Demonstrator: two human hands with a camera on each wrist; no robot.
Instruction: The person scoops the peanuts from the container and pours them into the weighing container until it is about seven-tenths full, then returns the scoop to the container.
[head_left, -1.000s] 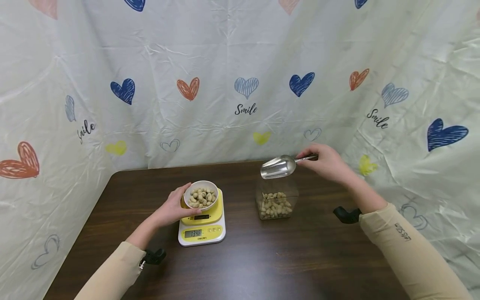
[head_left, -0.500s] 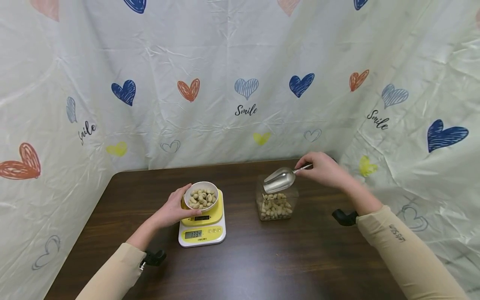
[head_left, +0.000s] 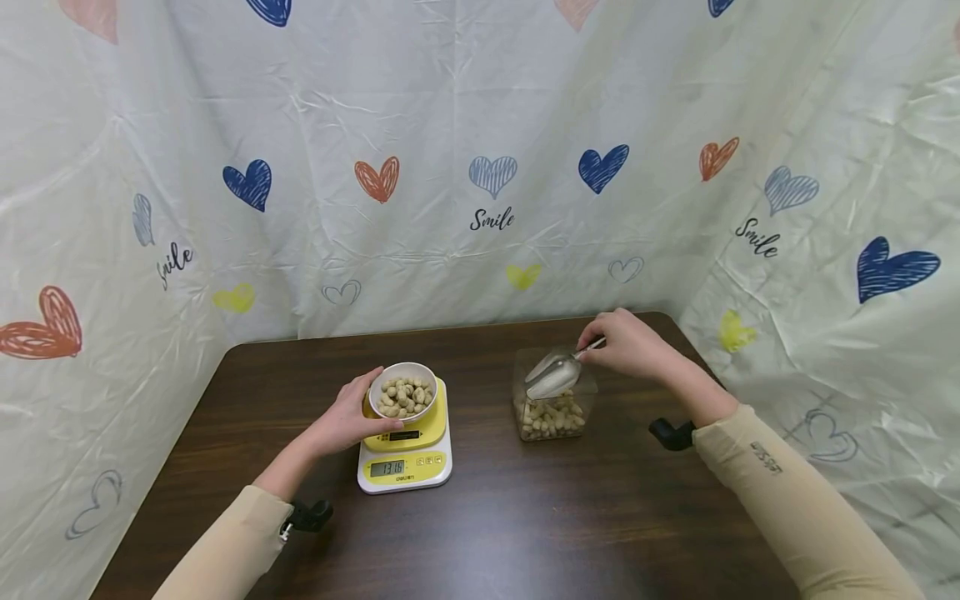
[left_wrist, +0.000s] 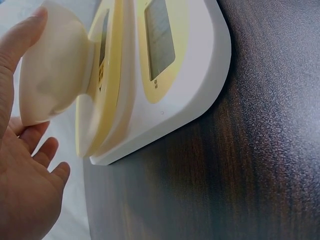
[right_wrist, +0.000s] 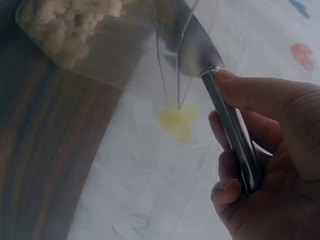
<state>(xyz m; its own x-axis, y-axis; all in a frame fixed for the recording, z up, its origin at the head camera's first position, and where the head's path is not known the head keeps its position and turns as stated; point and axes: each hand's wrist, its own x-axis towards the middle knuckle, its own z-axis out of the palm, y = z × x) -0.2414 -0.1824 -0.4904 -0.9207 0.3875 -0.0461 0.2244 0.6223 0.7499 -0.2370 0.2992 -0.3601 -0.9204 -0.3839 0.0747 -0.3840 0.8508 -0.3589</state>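
In the head view, a white bowl (head_left: 377, 386) of peanuts in their shells sits on a yellow and white kitchen scale (head_left: 427, 468). My left hand (head_left: 351, 418) holds the bowl's side between thumb and fingers; the left wrist view shows the thumb (left_wrist: 25, 37) across its wall. With my right hand (head_left: 626, 343) I grip the handle of a metal scoop (head_left: 555, 375). The scoop tilts down inside a clear square container (head_left: 588, 404), over the peanuts (head_left: 551, 417) there. In the right wrist view my fingers wrap round the scoop handle (right_wrist: 232, 132).
Both objects stand on a dark wooden table (head_left: 495, 517). A white curtain (head_left: 420, 275) printed with hearts hangs behind the table and along both sides. The scale's display (head_left: 387, 468) shows a number around 131.
My right hand has moved down and left, lowering the scoop from above the container into it. The left hand and bowl stay put, while the displayed number has dropped slightly.
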